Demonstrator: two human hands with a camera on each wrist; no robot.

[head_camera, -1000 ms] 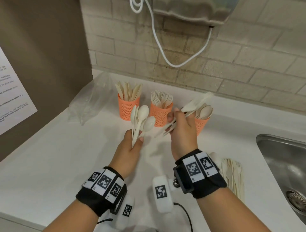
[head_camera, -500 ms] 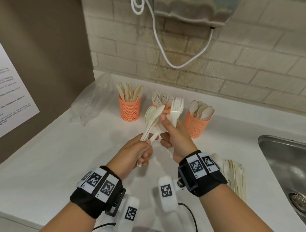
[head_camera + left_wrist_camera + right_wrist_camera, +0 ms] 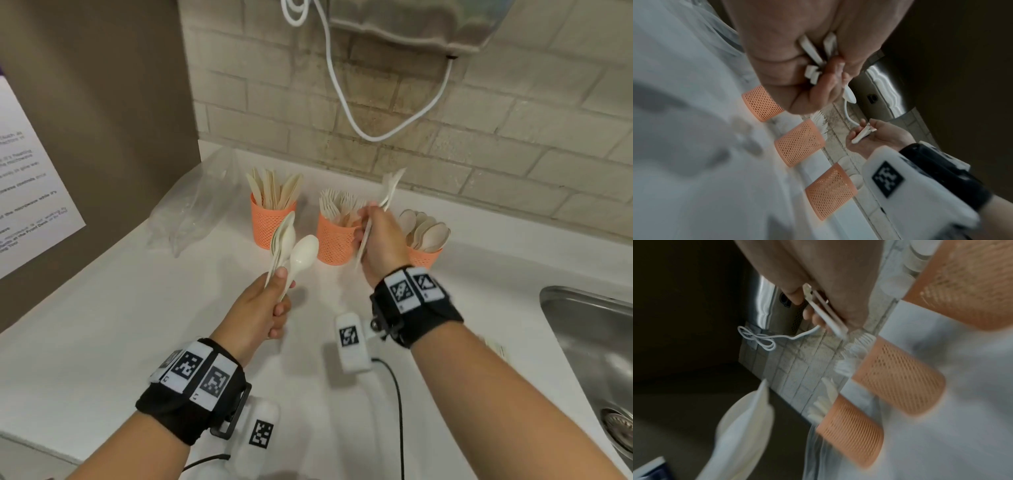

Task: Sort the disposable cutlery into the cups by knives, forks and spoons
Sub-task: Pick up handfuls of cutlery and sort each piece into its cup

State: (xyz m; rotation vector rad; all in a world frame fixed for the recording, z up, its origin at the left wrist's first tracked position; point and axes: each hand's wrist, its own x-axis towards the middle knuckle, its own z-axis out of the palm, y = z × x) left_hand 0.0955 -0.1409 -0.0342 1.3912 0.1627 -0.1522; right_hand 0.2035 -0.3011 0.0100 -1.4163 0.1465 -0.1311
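Three orange mesh cups stand in a row by the wall: knives cup [image 3: 273, 224] on the left, forks cup [image 3: 335, 240] in the middle, spoons cup [image 3: 425, 256] on the right. My left hand [image 3: 270, 305] grips a bunch of white spoons [image 3: 296, 248] by their handles, bowls up, in front of the knives cup. My right hand [image 3: 378, 236] holds white forks [image 3: 387, 198], tines up and blurred, above the gap between the forks cup and the spoons cup. In the right wrist view the fork handles [image 3: 826, 313] lie across the curled fingers.
A clear plastic bag [image 3: 195, 209] lies left of the cups. A steel sink [image 3: 589, 359] is set in the counter at the right. A white cable [image 3: 346, 102] hangs down the tiled wall. A bit of loose cutlery [image 3: 496, 346] shows behind my right forearm.
The hands were together over the bundle half a second ago. The right hand has drawn the forks out and moved up and right toward the cups; the left keeps the spoons.
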